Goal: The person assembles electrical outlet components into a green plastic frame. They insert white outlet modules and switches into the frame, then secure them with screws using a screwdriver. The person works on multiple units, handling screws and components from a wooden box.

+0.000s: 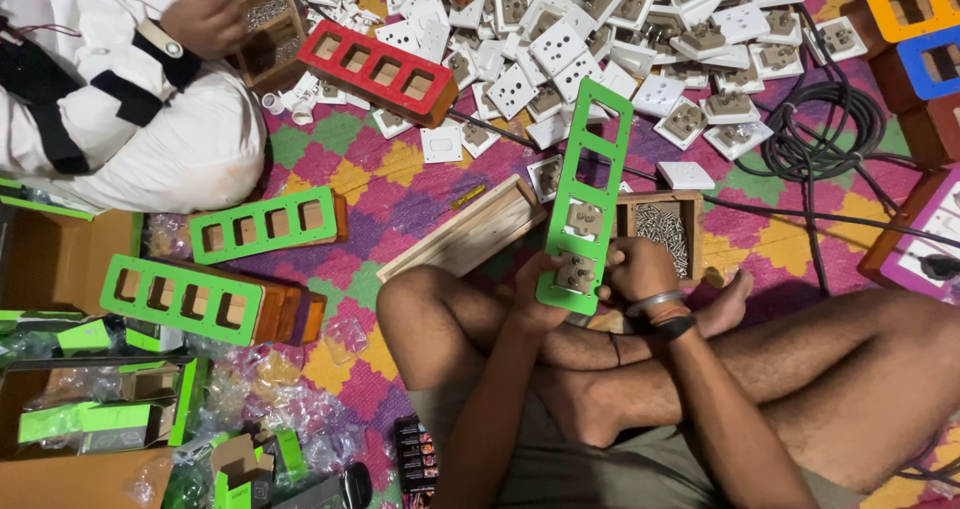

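Screw box (672,231) just behind green plate (590,184)

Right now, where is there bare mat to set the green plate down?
One bare patch of patterned mat lies between the green-faced wooden box, the red-faced wooden box and the plain wooden lid. The top is crowded with white socket modules; black cable fills the right.
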